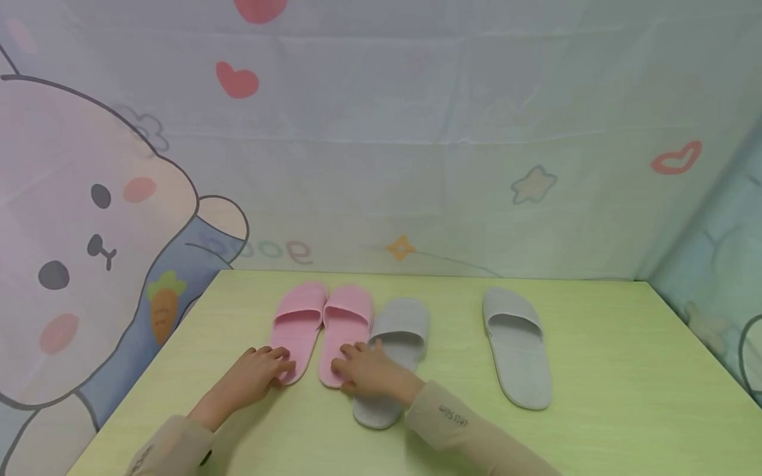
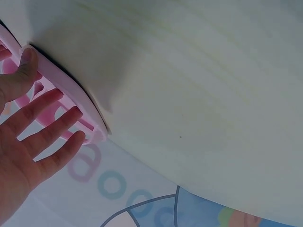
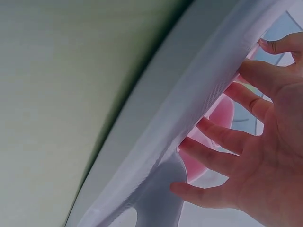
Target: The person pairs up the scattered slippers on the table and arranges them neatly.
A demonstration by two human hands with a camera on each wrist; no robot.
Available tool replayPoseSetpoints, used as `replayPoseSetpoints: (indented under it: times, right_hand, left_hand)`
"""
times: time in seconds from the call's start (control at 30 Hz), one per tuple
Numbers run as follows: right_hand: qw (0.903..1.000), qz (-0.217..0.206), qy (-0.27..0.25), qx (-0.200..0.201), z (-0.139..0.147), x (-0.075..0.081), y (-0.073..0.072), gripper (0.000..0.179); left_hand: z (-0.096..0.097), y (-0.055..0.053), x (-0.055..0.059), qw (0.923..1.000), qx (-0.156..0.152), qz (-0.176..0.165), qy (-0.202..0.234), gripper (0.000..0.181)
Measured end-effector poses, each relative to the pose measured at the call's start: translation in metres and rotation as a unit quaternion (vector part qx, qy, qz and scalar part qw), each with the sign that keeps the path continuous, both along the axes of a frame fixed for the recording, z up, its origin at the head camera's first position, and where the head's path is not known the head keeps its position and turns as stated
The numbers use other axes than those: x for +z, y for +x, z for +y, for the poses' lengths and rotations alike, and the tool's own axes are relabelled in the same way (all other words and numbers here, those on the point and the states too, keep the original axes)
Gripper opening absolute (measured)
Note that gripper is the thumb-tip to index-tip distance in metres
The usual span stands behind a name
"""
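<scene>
Two pink slippers stand side by side on the table, toes pointing away: a left one (image 1: 300, 301) and a right one (image 1: 348, 301). My left hand (image 1: 256, 373) is at the heel end of the left pink slipper, its thumb and spread fingers along the edge in the left wrist view. Over the heel half of the right pink slipper lies my right hand (image 1: 372, 370), fingers apart. A grey slipper (image 1: 403, 317) sits close against that pink one, partly covered by my right hand and wrist. In the right wrist view, the grey slipper's side (image 3: 165, 94) passes in front of my fingertips.
A second grey slipper (image 1: 520, 360) lies apart on the right half of the yellow-green table (image 1: 619, 396). A printed cloth (image 1: 381, 132) hangs right behind the table's back edge. A dark cable (image 1: 744, 350) curves by the right edge of the view.
</scene>
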State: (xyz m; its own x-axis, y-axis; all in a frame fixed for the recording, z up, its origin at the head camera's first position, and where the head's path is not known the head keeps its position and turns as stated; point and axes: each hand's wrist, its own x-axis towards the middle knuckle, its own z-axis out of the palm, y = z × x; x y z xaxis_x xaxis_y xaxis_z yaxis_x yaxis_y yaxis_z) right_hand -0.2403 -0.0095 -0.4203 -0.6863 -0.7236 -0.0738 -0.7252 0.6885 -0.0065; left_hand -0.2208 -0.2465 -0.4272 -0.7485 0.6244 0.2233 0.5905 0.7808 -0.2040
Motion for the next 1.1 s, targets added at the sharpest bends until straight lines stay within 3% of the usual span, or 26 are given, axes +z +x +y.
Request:
replayPoseSetpoints:
  times: [0.5,0.87,1.1]
  right_hand:
    - [0.9997,-0.013,-0.005,-0.020,0.007,-0.002,-0.010,0.027]
    - [0.9998,0.001,-0.016,-0.014,0.009,-0.009,-0.015,0.028]
    - [0.9996,-0.008,-0.023,-0.017,0.011,-0.010,-0.012,0.033]
  left_hand:
    - [0.011,-0.015,-0.006,0.9999,0.006,-0.008,0.005,0.018]
    - [0.014,-0.012,0.000,0.9995,0.026,-0.017,0.010,0.018]
    - [0.016,-0.008,0.002,0.9982,0.040,-0.043,0.014,0.017]
